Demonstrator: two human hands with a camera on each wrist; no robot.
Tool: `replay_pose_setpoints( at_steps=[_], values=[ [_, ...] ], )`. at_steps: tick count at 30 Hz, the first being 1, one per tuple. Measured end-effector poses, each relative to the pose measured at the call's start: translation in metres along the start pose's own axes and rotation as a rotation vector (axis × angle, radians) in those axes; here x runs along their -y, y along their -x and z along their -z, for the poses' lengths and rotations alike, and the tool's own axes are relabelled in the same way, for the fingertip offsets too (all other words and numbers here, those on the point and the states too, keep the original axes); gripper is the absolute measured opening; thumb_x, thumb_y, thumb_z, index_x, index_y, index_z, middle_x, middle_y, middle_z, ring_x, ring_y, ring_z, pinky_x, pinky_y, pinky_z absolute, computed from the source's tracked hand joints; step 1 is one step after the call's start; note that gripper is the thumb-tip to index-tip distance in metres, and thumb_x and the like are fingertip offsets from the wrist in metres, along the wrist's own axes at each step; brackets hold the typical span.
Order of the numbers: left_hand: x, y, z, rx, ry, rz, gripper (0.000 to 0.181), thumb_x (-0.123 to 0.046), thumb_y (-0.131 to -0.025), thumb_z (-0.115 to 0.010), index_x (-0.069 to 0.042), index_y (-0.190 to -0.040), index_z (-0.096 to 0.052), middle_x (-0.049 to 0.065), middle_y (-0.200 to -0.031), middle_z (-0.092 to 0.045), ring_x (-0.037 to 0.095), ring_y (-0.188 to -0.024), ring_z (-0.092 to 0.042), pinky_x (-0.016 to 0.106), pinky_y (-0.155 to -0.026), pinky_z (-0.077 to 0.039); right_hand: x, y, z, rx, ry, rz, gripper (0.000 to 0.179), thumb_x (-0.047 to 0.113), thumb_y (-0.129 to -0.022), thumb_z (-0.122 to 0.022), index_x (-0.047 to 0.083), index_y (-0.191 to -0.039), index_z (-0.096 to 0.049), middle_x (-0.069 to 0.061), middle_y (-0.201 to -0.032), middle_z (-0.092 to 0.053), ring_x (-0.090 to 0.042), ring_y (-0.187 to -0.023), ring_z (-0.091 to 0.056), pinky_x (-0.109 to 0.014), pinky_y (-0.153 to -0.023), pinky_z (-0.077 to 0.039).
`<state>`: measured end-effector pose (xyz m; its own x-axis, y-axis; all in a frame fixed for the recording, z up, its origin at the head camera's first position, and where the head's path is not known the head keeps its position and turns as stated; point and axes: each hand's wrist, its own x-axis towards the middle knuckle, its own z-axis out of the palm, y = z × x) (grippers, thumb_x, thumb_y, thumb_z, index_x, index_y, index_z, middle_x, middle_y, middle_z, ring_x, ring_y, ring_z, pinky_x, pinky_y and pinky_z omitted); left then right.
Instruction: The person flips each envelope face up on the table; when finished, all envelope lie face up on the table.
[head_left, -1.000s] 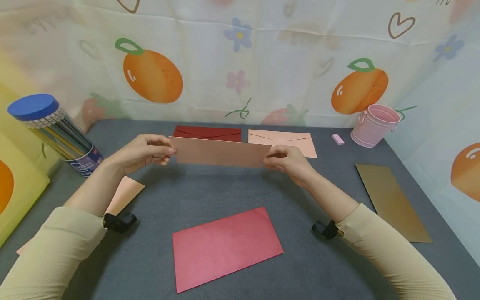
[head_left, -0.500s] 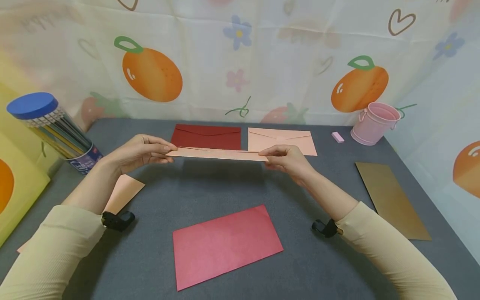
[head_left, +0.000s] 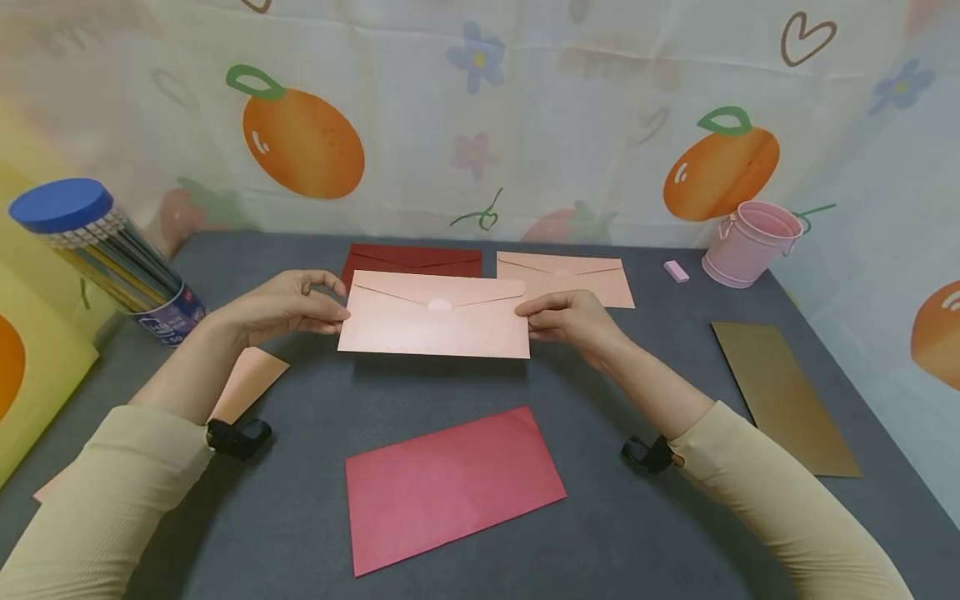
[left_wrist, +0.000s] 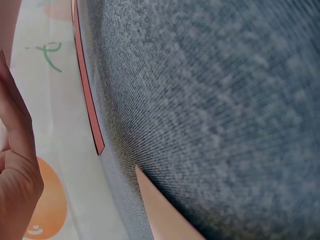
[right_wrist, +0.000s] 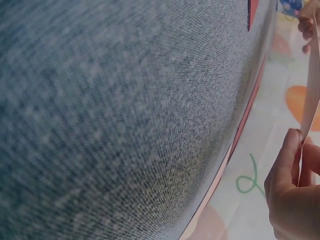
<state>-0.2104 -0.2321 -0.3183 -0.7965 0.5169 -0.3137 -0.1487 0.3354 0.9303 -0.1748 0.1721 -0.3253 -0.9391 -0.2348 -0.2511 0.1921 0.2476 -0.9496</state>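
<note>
A pale pink envelope (head_left: 433, 337), its flap side with a round pale seal turned up to the head camera, is held above the table by both hands. My left hand (head_left: 288, 310) pinches its left edge. At the opposite edge my right hand (head_left: 573, 323) pinches it between thumb and fingers, which the right wrist view also shows around the envelope (right_wrist: 313, 87). Behind it lie a dark red envelope (head_left: 416, 257) and another pale pink envelope (head_left: 592, 279), both flap up. A red envelope (head_left: 455, 492) lies flat in front, plain side up.
A gold envelope (head_left: 787, 400) lies at the right. At the back right stand a small pink bucket (head_left: 750, 250) and a pink eraser (head_left: 676, 271). A blue-lidded tub of pencils (head_left: 112, 258) leans at the left, near a peach envelope (head_left: 251, 379) partly under my left arm.
The held envelope has turned over in my hands, from its plain face, through nearly edge-on, to its flap side. Both hands stay in about the same place.
</note>
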Motion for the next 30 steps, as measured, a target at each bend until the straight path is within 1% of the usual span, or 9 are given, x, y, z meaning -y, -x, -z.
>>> replay_pose_setpoints(
  at_steps=[3,6,9,12,14,16,19,25,30],
  values=[
    [-0.002,-0.001,0.000,0.027,-0.008,0.029,0.063,-0.011,-0.094,-0.065,-0.005,-0.145,-0.029,-0.001,-0.086,-0.069,0.010,-0.083,-0.070,0.028,-0.082,-0.061,0.000,0.000,0.000,0.008,0.005,-0.015,0.032,0.003,-0.093,-0.061,-0.007,-0.123,-0.064,-0.010,-0.122,-0.065,-0.005,-0.082,-0.066,-0.027,-0.083,-0.061],
    [-0.002,-0.001,0.002,0.053,-0.030,0.039,0.080,-0.011,-0.094,-0.065,-0.014,-0.157,-0.015,-0.001,-0.088,-0.071,0.011,-0.086,-0.069,0.031,-0.085,-0.061,0.001,0.000,-0.002,0.016,0.022,-0.019,0.032,0.004,-0.092,-0.063,-0.005,-0.123,-0.064,-0.006,-0.116,-0.066,-0.006,-0.081,-0.065,-0.028,-0.084,-0.061],
    [-0.002,-0.001,0.003,0.065,-0.062,0.036,0.083,-0.012,-0.095,-0.065,-0.019,-0.159,-0.014,0.000,-0.090,-0.070,0.012,-0.089,-0.069,0.033,-0.087,-0.060,0.001,-0.001,-0.004,0.021,0.033,-0.015,0.033,0.004,-0.092,-0.064,-0.004,-0.124,-0.064,-0.006,-0.116,-0.065,-0.007,-0.082,-0.064,-0.029,-0.084,-0.061],
    [-0.002,-0.001,0.005,0.070,-0.083,0.040,0.080,-0.013,-0.095,-0.065,-0.016,-0.158,-0.016,-0.001,-0.090,-0.070,0.013,-0.088,-0.069,0.033,-0.087,-0.061,0.001,-0.003,-0.007,0.031,0.039,-0.002,0.035,0.003,-0.092,-0.064,-0.003,-0.126,-0.061,-0.010,-0.119,-0.063,-0.009,-0.083,-0.064,-0.028,-0.082,-0.061],
    [-0.002,-0.001,0.006,0.065,-0.088,0.047,0.079,-0.013,-0.095,-0.065,-0.013,-0.157,-0.017,-0.001,-0.090,-0.069,0.013,-0.086,-0.069,0.033,-0.085,-0.061,0.001,-0.005,-0.008,0.036,0.034,0.007,0.037,0.002,-0.091,-0.065,0.000,-0.128,-0.059,-0.011,-0.115,-0.063,-0.010,-0.082,-0.065,-0.028,-0.081,-0.062],
    [-0.001,0.000,0.007,0.042,-0.101,0.056,0.076,-0.013,-0.095,-0.065,-0.010,-0.156,-0.018,-0.002,-0.089,-0.068,0.013,-0.085,-0.068,0.032,-0.084,-0.061,0.002,-0.006,-0.011,0.037,0.025,0.013,0.042,0.000,-0.090,-0.066,0.003,-0.131,-0.056,-0.009,-0.107,-0.064,-0.011,-0.081,-0.066,-0.028,-0.079,-0.062],
    [-0.001,-0.001,0.008,-0.020,-0.134,0.068,0.070,-0.016,-0.096,-0.064,-0.007,-0.153,-0.024,-0.001,-0.091,-0.065,0.012,-0.084,-0.066,0.031,-0.083,-0.061,0.004,-0.009,-0.015,0.026,0.003,0.027,0.052,-0.001,-0.089,-0.067,0.009,-0.136,-0.050,-0.007,-0.096,-0.065,-0.012,-0.079,-0.068,-0.029,-0.075,-0.062],
    [-0.001,-0.004,0.006,-0.130,-0.208,0.087,0.060,-0.024,-0.099,-0.059,-0.003,-0.149,-0.032,0.003,-0.108,-0.057,0.011,-0.089,-0.062,0.029,-0.085,-0.060,0.011,-0.014,-0.024,0.034,-0.038,0.045,0.075,-0.005,-0.086,-0.068,0.019,-0.150,-0.038,-0.006,-0.087,-0.066,-0.012,-0.075,-0.067,-0.028,-0.070,-0.062],
    [0.001,-0.004,0.006,-0.178,-0.254,0.089,0.057,-0.022,-0.101,-0.057,-0.001,-0.148,-0.035,0.003,-0.110,-0.055,0.007,-0.089,-0.061,0.026,-0.084,-0.060,0.015,-0.020,-0.029,0.079,-0.037,0.026,0.073,-0.006,-0.086,-0.067,0.016,-0.150,-0.040,-0.006,-0.087,-0.064,-0.013,-0.072,-0.067,-0.031,-0.071,-0.063]
  ],
)
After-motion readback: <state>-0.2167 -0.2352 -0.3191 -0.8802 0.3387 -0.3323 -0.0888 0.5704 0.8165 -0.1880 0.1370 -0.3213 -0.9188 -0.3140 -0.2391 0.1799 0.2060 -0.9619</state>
